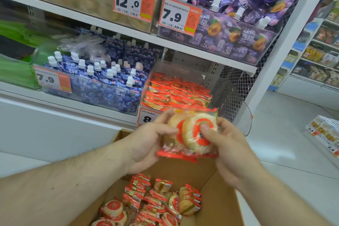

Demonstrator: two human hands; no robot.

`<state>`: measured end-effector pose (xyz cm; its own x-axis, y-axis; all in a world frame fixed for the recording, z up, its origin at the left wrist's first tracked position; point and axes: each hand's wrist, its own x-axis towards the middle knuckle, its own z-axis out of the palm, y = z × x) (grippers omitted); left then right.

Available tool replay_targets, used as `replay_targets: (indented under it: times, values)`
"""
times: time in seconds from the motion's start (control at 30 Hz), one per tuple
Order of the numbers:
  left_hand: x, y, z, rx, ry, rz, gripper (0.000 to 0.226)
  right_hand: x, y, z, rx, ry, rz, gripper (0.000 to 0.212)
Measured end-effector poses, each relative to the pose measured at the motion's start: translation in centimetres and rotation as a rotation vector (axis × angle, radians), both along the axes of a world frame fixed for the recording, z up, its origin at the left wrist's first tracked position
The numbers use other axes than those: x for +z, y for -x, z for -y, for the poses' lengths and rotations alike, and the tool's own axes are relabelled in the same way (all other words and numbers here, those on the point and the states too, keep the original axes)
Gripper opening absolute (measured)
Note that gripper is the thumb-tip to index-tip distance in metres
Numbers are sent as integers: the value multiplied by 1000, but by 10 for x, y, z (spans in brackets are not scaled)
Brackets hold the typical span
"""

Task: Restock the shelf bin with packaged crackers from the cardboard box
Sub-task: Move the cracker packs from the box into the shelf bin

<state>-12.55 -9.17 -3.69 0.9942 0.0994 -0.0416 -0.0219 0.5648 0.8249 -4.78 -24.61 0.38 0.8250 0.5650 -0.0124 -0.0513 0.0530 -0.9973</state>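
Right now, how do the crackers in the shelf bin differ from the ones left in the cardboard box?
The bin crackers are heaped high, filling the clear bin; the box crackers lie loose, with bare cardboard showing around them. The bin crackers sit on the shelf above the hands; the box crackers lie below them. Both are round crackers in red-edged wrappers, like the packs held by the left hand and right hand.

White shelves (128, 33) line the aisle under bright light. A pale tiled floor (286, 145) runs right toward more racks (319, 51).
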Motion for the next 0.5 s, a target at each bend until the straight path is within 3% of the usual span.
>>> replay_targets:
  times: [0.1,0.2,0.4,0.5]
  values:
    - [9,3,-7,133,6,41,76,21,-20,14,122,-182,-231,33]
    - [13,7,-14,184,-4,42,70,29,-32,24,133,-305,-305,28]
    - [13,6,-5,109,-49,-1,65,4,-24,15,131,15,-154,32]
    - [11,5,5,45,-66,6,62,-9,-12,2,122,35,-113,31]
